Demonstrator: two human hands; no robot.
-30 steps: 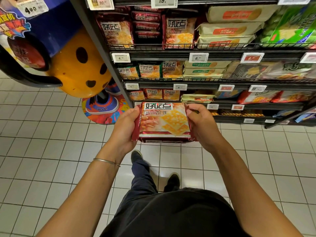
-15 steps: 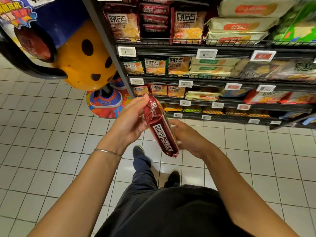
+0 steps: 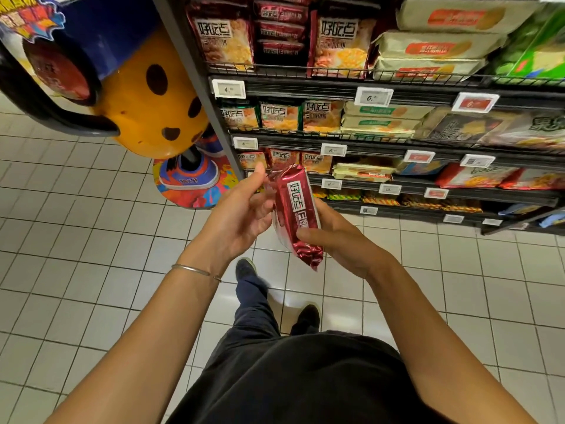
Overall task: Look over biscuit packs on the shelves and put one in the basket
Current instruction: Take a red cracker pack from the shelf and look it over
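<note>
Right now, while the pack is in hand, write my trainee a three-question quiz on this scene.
1. True or false: the red biscuit pack already lies in a basket.
2. Which wrist wears the thin bracelet? A. left B. right C. neither
3. Fill in: the right hand grips the pack's ____ end, thumb on its front.
Key: 1. False: it is held up in front of the shelves, and no basket is in view. 2. A. 3. lower.
</note>
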